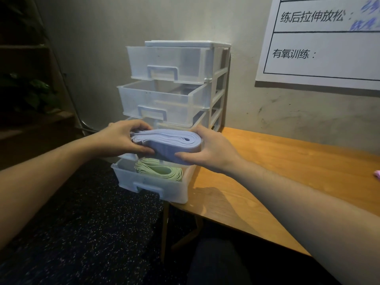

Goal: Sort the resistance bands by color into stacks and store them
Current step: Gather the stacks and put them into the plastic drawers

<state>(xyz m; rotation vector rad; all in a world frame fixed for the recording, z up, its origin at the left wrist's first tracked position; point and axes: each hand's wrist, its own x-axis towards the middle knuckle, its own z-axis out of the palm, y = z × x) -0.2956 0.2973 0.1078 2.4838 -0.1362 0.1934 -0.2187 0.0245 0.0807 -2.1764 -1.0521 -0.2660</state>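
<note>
Blue band stack (166, 145) pinched between left hand (121, 138), right hand (207, 151) fingers.

Band stack (168, 144): lavender-blue. Bands in the bottom drawer (162, 171): pale green. Drawer unit (218, 79): translucent white, blue handles; worktop (287, 167): orange-brown wood.

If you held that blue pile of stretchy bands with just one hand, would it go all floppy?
Probably yes. The blue bands are thin loose loops, fanned apart at one end, so they would likely sag or slide apart. That may be why the left hand and right hand each grip an end. They look light, and flat enough not to roll.
</note>
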